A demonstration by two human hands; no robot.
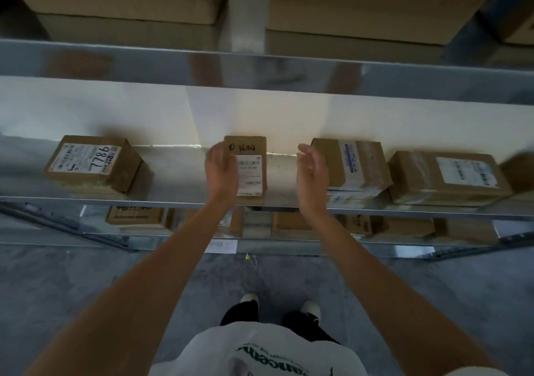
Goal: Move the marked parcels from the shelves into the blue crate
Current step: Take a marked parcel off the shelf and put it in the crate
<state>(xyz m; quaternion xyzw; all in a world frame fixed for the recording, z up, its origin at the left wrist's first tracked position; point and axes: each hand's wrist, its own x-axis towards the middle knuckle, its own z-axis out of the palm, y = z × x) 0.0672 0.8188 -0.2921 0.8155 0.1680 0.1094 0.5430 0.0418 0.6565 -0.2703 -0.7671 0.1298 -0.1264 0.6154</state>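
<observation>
Evidently the pick-up is the step in hand: both hands reach over the metal shelf [179,179] toward the small centre parcel [248,164], which stands on that shelf with a handwritten mark on top, a circled figure and digits that look like "3604", though the blur leaves that unsure, above a white barcode label. The left hand [221,170] touches the parcel's left face, its grip spread and not yet closed; the right hand [313,170] hangs apart to the parcel's right, grip spread and empty. Next, I judge, the right palm must close in so both sides are squeezed, then lift. Left of the parcel sits a box marked "7786" [92,163]; right of it, two taped boxes [355,164] with unreadable labels. The blue crate is not in view
</observation>
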